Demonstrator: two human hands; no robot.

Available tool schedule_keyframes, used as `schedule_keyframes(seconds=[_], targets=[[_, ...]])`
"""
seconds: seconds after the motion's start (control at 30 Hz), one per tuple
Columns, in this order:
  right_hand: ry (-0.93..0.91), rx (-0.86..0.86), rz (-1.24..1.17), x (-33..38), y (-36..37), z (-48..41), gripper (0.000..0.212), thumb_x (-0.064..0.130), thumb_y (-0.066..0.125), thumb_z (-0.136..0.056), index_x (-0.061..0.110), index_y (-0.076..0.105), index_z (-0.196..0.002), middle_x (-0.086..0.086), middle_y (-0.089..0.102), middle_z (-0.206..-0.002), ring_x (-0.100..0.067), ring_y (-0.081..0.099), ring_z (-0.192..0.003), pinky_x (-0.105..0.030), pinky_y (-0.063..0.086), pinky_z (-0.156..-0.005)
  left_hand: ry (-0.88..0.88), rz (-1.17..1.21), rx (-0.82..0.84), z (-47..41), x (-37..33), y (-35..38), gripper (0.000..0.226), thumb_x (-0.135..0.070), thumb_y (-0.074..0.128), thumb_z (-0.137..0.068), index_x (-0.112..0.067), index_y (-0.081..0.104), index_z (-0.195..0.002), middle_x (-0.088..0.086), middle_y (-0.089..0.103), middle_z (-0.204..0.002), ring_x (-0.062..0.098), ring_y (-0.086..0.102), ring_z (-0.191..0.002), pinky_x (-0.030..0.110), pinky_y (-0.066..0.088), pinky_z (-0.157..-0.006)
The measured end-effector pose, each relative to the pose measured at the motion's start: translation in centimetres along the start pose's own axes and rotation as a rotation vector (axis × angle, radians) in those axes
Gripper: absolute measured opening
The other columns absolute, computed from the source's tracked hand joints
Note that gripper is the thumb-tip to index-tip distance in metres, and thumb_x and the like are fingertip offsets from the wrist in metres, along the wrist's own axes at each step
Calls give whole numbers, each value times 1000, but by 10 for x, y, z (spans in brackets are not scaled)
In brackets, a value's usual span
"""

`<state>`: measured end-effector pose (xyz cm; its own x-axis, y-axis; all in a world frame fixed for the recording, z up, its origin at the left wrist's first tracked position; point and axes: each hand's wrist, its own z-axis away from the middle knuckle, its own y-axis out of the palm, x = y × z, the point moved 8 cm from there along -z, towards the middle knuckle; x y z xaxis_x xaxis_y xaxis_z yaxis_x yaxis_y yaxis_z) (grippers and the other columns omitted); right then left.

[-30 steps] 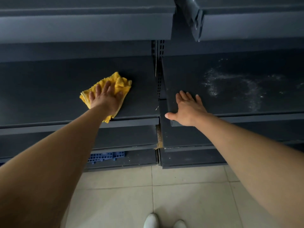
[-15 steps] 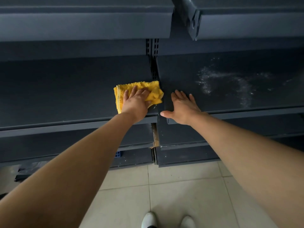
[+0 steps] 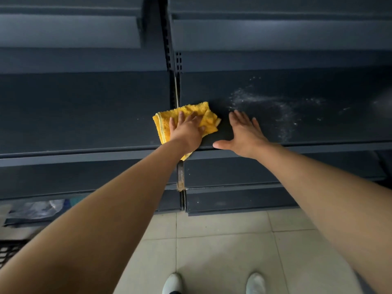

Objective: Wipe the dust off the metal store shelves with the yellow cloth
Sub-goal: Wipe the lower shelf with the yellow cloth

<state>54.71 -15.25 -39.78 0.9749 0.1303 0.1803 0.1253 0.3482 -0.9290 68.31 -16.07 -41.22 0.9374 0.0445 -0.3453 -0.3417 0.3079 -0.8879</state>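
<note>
The yellow cloth (image 3: 163,126) lies bunched across the seam between two dark metal shelves, the left shelf (image 3: 84,115) and the right shelf (image 3: 318,128). My left hand (image 3: 186,130) presses flat on the cloth, fingers spread over it, and a corner of the cloth hangs over the shelf's front edge. My right hand (image 3: 244,134) rests flat and empty on the right shelf, just right of the cloth, fingers apart. White dust (image 3: 275,111) streaks the right shelf beyond my right hand.
An upper shelf tier (image 3: 275,32) overhangs the back. Lower shelves (image 3: 233,172) sit below the front edge. A slotted upright post (image 3: 177,62) divides the two bays. Pale floor tiles (image 3: 222,240) and my white shoes (image 3: 212,283) are below. Plastic wrapping (image 3: 36,209) lies bottom left.
My left hand has slid the cloth rightward along the left shelf to the seam, onto the edge of the right shelf. My right hand stays flat on the right shelf.
</note>
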Motion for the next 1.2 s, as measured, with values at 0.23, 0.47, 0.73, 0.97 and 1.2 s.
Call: schedule_keyframes(seconds=[0.23,0.47,0.73,0.97,1.2], targets=[[35,10,39,-52,2,3,91,63,38,-90,7,1,-152,-9,-11,-160,-22,-8,-148,-40,-3,-119,-37,-121,8,-7,-12,11,54,-37,23,-101,-28,3,-150,-11,-4,-159,22,-15,-146,46,-10,-118],[-17,-7,61,-56,-3,-9,90,62,37,-91,7,-1,-152,-9,-10,-160,-22,-9,-148,-40,-4,-120,-258,-34,-23,-25,-16,10,56,-36,24,-100,-30,-3,-149,-7,-11,-159,27,-19,-144,51,-11,-116],[86,-26,62,-74,-5,-8,104,70,44,-83,7,-3,-151,-11,-9,-160,-24,-8,-148,-42,-2,-119,-28,-79,-65,-30,-72,27,57,-22,34,-99,-27,7,-150,-8,-3,-160,24,-14,-146,45,-10,-117],[22,-32,39,-27,-14,-11,100,54,54,-88,6,-6,-151,-11,-14,-160,-25,-11,-148,-43,-4,-119,40,-75,-174,-7,-28,-11,65,3,44,-87,-20,27,-146,5,23,-156,23,5,-147,36,1,-120],[-57,-72,21,29,-13,-15,86,54,43,-93,10,-3,-152,-10,-11,-160,-24,-10,-148,-43,-4,-120,-151,-79,-508,33,69,-85,61,5,42,-87,-17,35,-143,6,26,-154,30,8,-146,51,0,-118]])
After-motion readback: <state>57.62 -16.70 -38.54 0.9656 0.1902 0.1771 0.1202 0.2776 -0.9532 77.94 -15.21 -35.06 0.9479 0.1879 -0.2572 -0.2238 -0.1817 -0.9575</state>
